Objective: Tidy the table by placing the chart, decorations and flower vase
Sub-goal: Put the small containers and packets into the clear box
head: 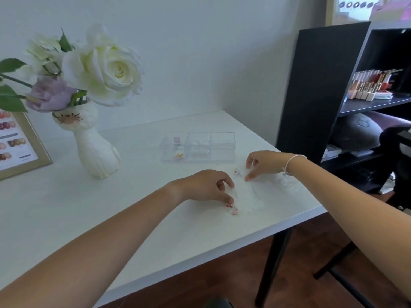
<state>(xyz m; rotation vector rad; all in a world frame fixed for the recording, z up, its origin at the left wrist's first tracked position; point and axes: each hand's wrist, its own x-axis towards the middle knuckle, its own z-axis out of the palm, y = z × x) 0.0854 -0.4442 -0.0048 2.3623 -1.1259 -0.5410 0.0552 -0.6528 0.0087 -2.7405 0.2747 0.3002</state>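
A white table (138, 196) on dark legs stands against a pale wall, bearing at its far left a gold-framed chart (21, 150) propped upright, and just beside it a white flower vase (95, 150) with a cat face, holding white and lilac blooms. Toward the far right lies a clear compartmented box (199, 146) containing a few small pieces, well apart from the vase. Nearer the front right edge rests a clear, barely visible tray (273, 190), with small decorations (232, 209) with red specks on the tabletop to its left and another small clear piece (238, 172) between tray and box.
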